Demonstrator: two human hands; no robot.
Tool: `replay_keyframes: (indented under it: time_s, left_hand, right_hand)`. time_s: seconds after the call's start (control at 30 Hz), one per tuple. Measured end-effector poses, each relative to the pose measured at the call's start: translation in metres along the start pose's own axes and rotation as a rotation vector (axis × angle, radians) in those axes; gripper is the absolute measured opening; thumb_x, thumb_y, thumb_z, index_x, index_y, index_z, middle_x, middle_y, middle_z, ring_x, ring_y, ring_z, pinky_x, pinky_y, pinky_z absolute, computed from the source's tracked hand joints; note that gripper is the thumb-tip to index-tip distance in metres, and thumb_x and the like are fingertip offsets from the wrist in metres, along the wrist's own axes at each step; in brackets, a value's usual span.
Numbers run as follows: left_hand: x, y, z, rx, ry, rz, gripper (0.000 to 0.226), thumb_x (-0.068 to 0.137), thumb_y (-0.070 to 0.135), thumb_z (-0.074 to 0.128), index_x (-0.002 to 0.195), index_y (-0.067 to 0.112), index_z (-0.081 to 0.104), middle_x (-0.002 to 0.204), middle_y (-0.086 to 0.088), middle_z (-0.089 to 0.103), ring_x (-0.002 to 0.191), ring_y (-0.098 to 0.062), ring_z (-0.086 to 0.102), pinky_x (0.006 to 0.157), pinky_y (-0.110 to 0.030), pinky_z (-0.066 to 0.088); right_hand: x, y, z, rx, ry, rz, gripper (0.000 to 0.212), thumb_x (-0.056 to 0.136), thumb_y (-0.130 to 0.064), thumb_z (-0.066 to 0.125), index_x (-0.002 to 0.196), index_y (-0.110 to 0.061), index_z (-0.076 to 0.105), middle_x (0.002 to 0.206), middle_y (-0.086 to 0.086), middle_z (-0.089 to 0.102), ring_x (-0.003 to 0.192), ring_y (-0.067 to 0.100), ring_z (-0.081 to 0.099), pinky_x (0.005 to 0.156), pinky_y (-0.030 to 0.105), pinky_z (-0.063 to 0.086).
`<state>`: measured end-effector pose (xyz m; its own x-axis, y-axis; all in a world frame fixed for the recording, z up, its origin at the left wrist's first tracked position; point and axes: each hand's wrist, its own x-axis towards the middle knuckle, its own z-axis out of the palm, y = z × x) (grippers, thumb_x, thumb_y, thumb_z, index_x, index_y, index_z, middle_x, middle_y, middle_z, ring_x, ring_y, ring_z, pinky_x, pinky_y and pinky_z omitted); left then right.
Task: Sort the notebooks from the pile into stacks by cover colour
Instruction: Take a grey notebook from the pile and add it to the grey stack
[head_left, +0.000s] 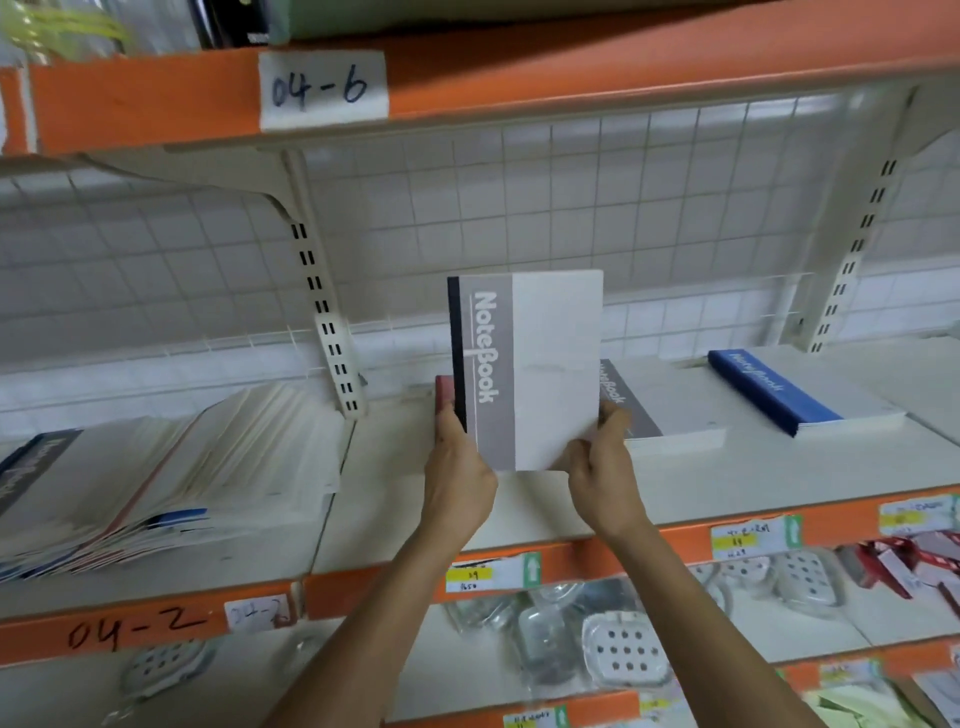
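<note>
- Standing upright at frame centre, the grey notebook (540, 374) is held above the shelf (519, 509) by both hands.
- Its lower spine edge is gripped by the left hand (457, 478); the right hand (602, 467) pinches its lower right corner.
- At lower left lies the pile (182, 478) (fanned, mixed covers).
- Right of centre lie the grey stack (670, 410) and the blue stack (769, 395); a red notebook (444, 389) peeks from behind the held one.

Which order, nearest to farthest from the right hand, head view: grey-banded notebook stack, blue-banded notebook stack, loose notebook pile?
1. Grey-banded notebook stack, just behind the right hand.
2. Blue-banded notebook stack, farther right.
3. Loose notebook pile, far left.
</note>
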<state>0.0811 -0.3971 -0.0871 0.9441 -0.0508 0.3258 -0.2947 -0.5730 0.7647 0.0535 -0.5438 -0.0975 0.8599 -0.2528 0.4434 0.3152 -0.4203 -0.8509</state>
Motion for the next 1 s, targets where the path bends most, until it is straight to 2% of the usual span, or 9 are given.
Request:
replay_keyframes:
  time_s: [0.07,0.13,0.23,0.43,0.5,0.6,0.67,0.8,1.0]
  left_hand:
    - [0.004,0.022,0.016,-0.097,0.033,0.049,0.065,0.083,-0.011,0.045,0.141,0.008,0.025,0.12,0.002,0.049,0.1,-0.016,0.05,0.081,-0.018,0.036]
    - [0.011,0.036,0.037,-0.141,0.026,0.046,0.06,0.084,-0.008,0.047,0.14,0.008,0.03,0.121,0.002,0.05,0.104,-0.013,0.05,0.083,-0.015,0.035]
    - [0.021,0.055,0.064,-0.148,-0.074,-0.044,0.049,0.092,-0.001,0.042,0.137,0.015,0.033,0.121,0.001,0.054,0.103,-0.014,0.052,0.082,-0.022,0.039]
    - [0.039,0.081,0.107,-0.204,-0.283,-0.119,0.042,0.098,0.009,0.035,0.137,0.024,0.033,0.123,0.011,0.049,0.102,-0.009,0.05,0.084,-0.027,0.044]
    - [0.046,0.08,0.118,-0.249,-0.363,-0.108,0.044,0.092,0.019,0.054,0.132,0.029,0.037,0.125,0.011,0.055,0.104,-0.005,0.055,0.086,-0.031,0.052]
    - [0.056,0.076,0.13,-0.148,-0.46,-0.081,0.08,0.064,0.032,0.081,0.13,0.034,0.036,0.122,0.017,0.055,0.109,-0.003,0.055,0.083,-0.03,0.054]
    - [0.061,0.075,0.137,-0.058,-0.464,-0.081,0.092,0.055,0.039,0.081,0.135,0.033,0.035,0.127,0.016,0.054,0.113,-0.007,0.054,0.089,-0.035,0.053]
    - [0.068,0.076,0.146,0.09,-0.432,-0.053,0.085,0.056,0.047,0.081,0.131,0.034,0.042,0.124,0.012,0.057,0.112,-0.01,0.054,0.089,-0.036,0.053]
    - [0.081,0.073,0.152,0.275,-0.419,-0.079,0.085,0.058,0.054,0.08,0.132,0.032,0.044,0.115,0.005,0.053,0.114,-0.02,0.045,0.094,-0.041,0.046]
  right_hand:
    - [0.011,0.005,-0.023,-0.01,-0.007,-0.035,0.049,0.086,0.013,0.043,0.131,0.001,0.028,0.118,-0.002,0.041,0.107,0.015,0.047,0.084,0.018,0.038]
    - [0.026,0.013,-0.048,-0.043,-0.052,-0.087,0.062,0.077,0.005,0.064,0.13,-0.006,0.035,0.115,-0.008,0.042,0.104,0.005,0.047,0.075,0.009,0.042]
    - [0.047,0.032,-0.081,-0.172,-0.156,-0.047,0.074,0.062,-0.012,0.08,0.122,-0.009,0.038,0.11,0.0,0.045,0.1,0.011,0.049,0.073,0.019,0.046]
    - [0.077,0.068,-0.135,-0.36,-0.22,0.086,0.07,0.067,-0.017,0.082,0.12,-0.008,0.038,0.116,0.005,0.043,0.1,0.017,0.043,0.078,0.023,0.037]
    - [0.087,0.077,-0.15,-0.368,-0.25,0.113,0.069,0.067,-0.021,0.083,0.12,-0.01,0.04,0.118,0.005,0.046,0.101,0.017,0.045,0.077,0.023,0.037]
    - [0.098,0.085,-0.168,-0.393,-0.323,0.159,0.07,0.069,-0.029,0.082,0.123,-0.013,0.039,0.121,0.003,0.047,0.101,0.016,0.046,0.071,0.02,0.037]
    - [0.103,0.089,-0.176,-0.42,-0.367,0.186,0.072,0.073,-0.032,0.079,0.128,-0.013,0.036,0.124,0.002,0.044,0.102,0.014,0.043,0.074,0.018,0.036]
    - [0.11,0.101,-0.181,-0.44,-0.403,0.201,0.078,0.074,-0.037,0.077,0.135,-0.013,0.033,0.136,0.005,0.038,0.119,0.019,0.04,0.095,0.028,0.038]
    - [0.121,0.117,-0.172,-0.37,-0.432,0.252,0.084,0.063,-0.048,0.082,0.128,-0.015,0.04,0.131,0.002,0.042,0.118,0.02,0.042,0.101,0.037,0.043]
